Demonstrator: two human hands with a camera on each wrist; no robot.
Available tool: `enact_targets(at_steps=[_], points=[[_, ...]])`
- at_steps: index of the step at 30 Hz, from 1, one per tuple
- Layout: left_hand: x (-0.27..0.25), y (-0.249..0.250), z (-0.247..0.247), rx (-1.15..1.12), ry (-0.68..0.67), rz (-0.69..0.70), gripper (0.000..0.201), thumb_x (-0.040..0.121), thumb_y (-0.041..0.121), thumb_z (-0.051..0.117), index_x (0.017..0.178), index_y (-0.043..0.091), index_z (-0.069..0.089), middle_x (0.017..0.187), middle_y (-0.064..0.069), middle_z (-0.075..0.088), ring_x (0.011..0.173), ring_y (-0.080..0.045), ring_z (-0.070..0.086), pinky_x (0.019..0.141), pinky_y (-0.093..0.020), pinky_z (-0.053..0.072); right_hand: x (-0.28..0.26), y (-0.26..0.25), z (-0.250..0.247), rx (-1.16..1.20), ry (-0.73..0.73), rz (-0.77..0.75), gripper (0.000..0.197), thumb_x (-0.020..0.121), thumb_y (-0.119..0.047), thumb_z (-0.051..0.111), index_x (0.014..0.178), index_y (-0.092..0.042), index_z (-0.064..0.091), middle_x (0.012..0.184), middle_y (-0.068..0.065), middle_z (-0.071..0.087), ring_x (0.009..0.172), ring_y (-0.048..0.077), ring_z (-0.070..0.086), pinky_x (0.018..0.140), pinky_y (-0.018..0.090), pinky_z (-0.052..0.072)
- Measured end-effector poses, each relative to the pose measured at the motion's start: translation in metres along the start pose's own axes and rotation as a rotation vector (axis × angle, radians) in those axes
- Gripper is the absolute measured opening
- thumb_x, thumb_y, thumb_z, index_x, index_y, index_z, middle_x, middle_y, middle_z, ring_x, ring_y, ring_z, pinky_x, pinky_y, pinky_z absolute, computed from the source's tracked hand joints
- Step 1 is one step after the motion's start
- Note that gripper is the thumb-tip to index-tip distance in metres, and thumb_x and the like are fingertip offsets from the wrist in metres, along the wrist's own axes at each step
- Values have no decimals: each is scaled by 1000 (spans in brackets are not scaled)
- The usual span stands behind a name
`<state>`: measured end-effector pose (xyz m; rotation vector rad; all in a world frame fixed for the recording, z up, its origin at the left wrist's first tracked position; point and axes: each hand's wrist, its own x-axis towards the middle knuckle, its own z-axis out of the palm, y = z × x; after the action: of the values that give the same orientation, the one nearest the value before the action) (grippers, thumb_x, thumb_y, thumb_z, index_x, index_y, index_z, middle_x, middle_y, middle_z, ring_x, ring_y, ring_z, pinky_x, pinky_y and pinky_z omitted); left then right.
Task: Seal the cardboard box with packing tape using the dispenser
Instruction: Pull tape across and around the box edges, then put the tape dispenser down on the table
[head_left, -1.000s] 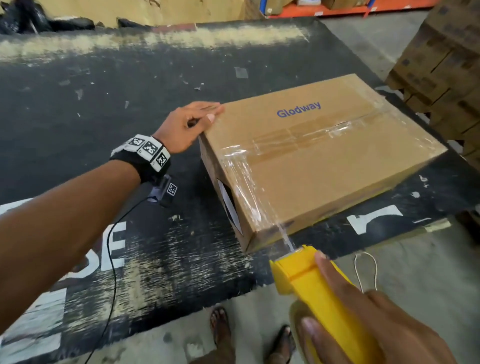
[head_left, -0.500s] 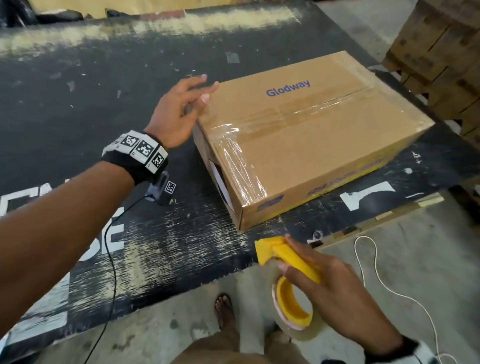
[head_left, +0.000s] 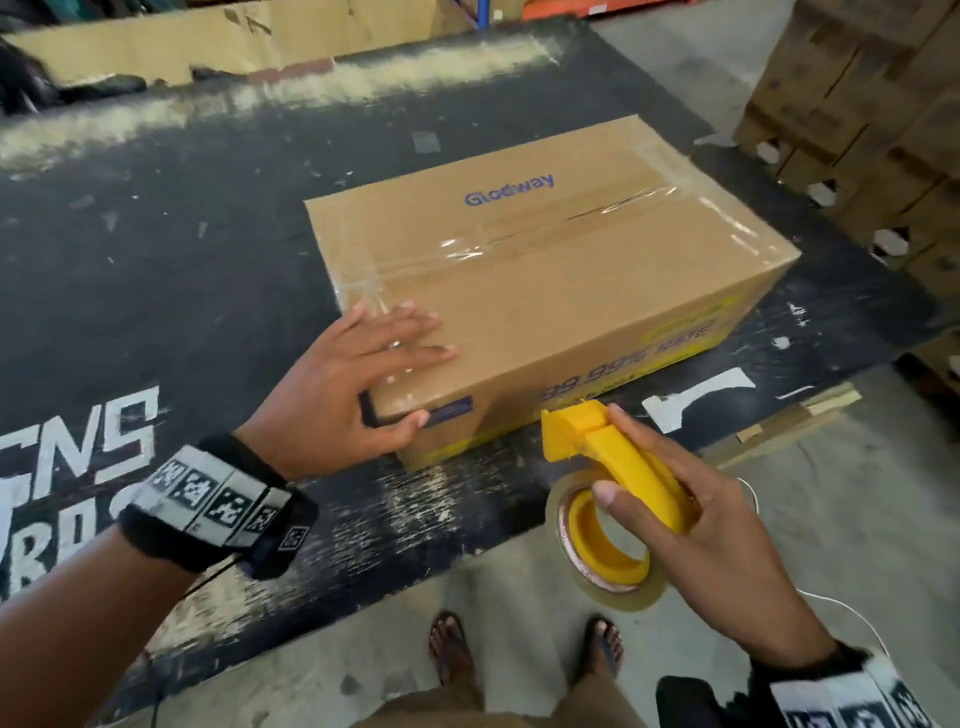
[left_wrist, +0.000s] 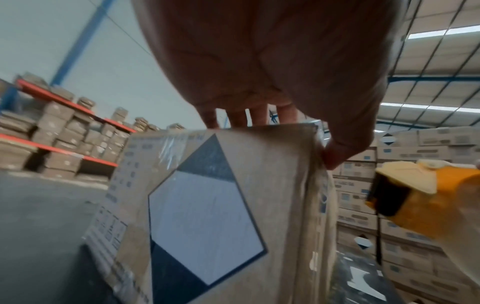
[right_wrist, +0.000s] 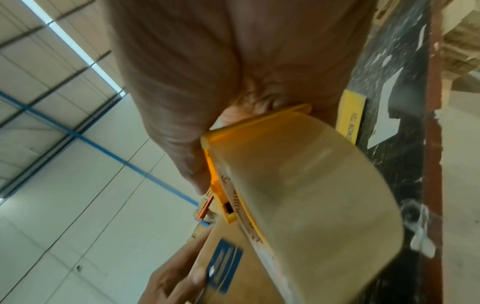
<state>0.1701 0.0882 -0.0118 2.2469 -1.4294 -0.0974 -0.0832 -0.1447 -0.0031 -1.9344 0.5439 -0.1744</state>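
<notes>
A brown cardboard box (head_left: 545, 291) printed "Glodway" lies on the black table (head_left: 156, 234), with clear tape along its top seam and over its left end. My left hand (head_left: 395, 364) lies flat on the box's near-left corner, fingers straight on the taped top and thumb on the front side. In the left wrist view the left hand (left_wrist: 259, 61) reaches over the box's (left_wrist: 207, 205) end face. My right hand (head_left: 727, 545) grips the yellow tape dispenser (head_left: 618, 452), which carries a clear tape roll (head_left: 608, 582), just in front of the box. No tape runs from dispenser to box.
Stacks of cardboard cartons (head_left: 872, 104) stand to the right of the table. The table's near edge (head_left: 363, 597) is at my feet (head_left: 452, 649) on the concrete floor. A white cable (head_left: 852, 613) trails from my right wrist. Flattened cardboard (head_left: 208, 47) lies beyond the table.
The tape strip from dispenser to box has parted. My left hand moved from the box's far-left corner to its near-left corner and lies flat. The dispenser drew back, then came close to the front side.
</notes>
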Motion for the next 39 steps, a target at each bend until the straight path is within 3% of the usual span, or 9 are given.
enact_targets(at_steps=[8,10,14,18,21,25,29,34,39], points=[[59,66,5,-20,112,-89,59,81,57,68,137,40,57,144,20,53,144,2,38,124,-54,21,29,54,-104,98,168,-34,70,77,-33,79,142,-47,54,131,-33,63,119,-7,60,87,6,49],[92,96,24,-63,119,-83,56,84,55,67,137,40,57,144,19,54,142,2,40,122,-55,26,44,72,-137,120,205,-45,68,83,-27,78,144,-44,53,133,-26,65,121,-1,62,91,12,51],[171,151,71,-132,128,-67,52,87,50,68,136,40,58,142,17,53,138,-2,44,118,-50,34,84,119,-203,81,281,-70,64,85,-34,76,143,-49,52,130,-5,64,122,20,61,106,49,49],[251,191,119,-71,131,-54,50,86,46,65,135,37,59,143,12,54,135,-7,47,117,-48,32,140,159,-248,19,302,-41,61,86,-34,76,143,-41,55,113,5,61,110,14,61,107,44,47],[288,201,146,47,84,-100,53,89,46,57,141,38,53,148,9,50,139,-11,45,118,-53,29,183,183,-266,-62,238,2,56,86,-41,74,141,-34,60,121,5,68,114,13,62,107,38,46],[296,199,157,181,82,-157,50,96,36,51,146,39,48,155,9,45,142,-13,43,118,-48,32,225,202,-272,-175,191,69,48,87,-43,72,132,-27,69,129,3,72,124,21,64,101,29,45],[288,197,157,200,53,-171,49,100,36,46,148,40,44,158,11,42,149,-13,36,118,-49,32,249,218,-270,-204,160,96,43,86,-49,68,123,-27,76,118,6,77,116,27,68,100,39,50],[282,199,154,182,32,-179,49,100,40,44,150,40,42,161,13,38,153,-10,29,122,-50,28,257,231,-267,-283,151,92,54,82,-66,54,112,-29,79,103,11,74,102,28,70,85,33,48],[254,206,135,-28,169,-215,46,95,41,57,140,33,55,146,15,51,140,-2,42,117,-40,39,247,203,-270,-377,193,108,55,87,-51,66,136,-25,64,126,11,58,121,28,57,95,38,45]])
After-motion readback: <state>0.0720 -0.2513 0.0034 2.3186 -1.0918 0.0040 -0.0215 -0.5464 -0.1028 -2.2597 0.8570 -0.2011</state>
